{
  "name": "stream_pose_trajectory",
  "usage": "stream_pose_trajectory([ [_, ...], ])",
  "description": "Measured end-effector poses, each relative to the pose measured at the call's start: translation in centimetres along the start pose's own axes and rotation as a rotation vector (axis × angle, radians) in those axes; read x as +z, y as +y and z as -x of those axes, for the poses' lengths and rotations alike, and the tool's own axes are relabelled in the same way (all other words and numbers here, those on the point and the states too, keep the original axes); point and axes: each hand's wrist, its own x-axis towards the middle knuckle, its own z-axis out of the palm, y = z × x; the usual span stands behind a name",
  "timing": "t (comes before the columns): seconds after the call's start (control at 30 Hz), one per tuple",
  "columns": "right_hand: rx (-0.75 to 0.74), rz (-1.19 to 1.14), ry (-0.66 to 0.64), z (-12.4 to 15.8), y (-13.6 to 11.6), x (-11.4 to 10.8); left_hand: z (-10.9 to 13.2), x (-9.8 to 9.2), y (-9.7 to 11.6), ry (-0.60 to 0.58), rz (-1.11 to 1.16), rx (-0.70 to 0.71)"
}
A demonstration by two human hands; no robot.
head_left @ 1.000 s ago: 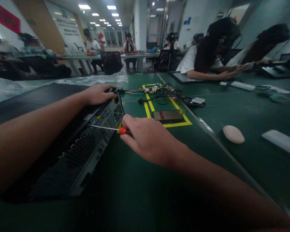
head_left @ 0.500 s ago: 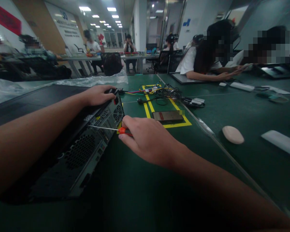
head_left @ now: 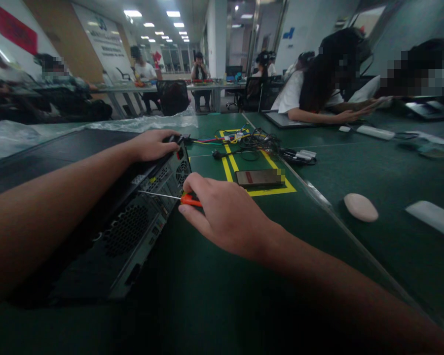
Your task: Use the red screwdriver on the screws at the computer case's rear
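A black computer case (head_left: 129, 231) lies on its side on the green table, its rear panel with vents and a fan grille facing me. My left hand (head_left: 153, 144) rests closed over the case's far top corner and steadies it. My right hand (head_left: 222, 214) grips a screwdriver (head_left: 170, 197) by its orange handle. The thin metal shaft points left, and its tip touches the rear panel near the ports.
A yellow taped rectangle (head_left: 259, 190) on the table holds a flat dark drive (head_left: 261, 177) and a tangle of cables (head_left: 251, 140). A pale oval object (head_left: 360, 207) and a white bar (head_left: 432, 219) lie to the right. Other people sit at tables beyond. Clear plastic sheeting (head_left: 140, 122) lies behind the case.
The view has shifted slightly. My right hand has edged a little toward the case with the screwdriver. My left hand stays on the corner.
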Motion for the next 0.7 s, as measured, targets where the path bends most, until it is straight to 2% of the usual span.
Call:
stream_pose_trajectory([
  [0.07,-0.013,-0.003,0.012,0.0,0.1,0.3,0.1,-0.2,0.1,-0.006,-0.001,0.008],
  [0.3,0.024,-0.003,-0.066,-0.3,0.1,1.3,-0.1,-0.5,0.3,-0.017,0.015,0.007],
  [0.7,-0.043,0.125,0.059,-0.7,0.2,2.0,-0.2,-0.4,0.2,-0.004,0.005,0.005],
])
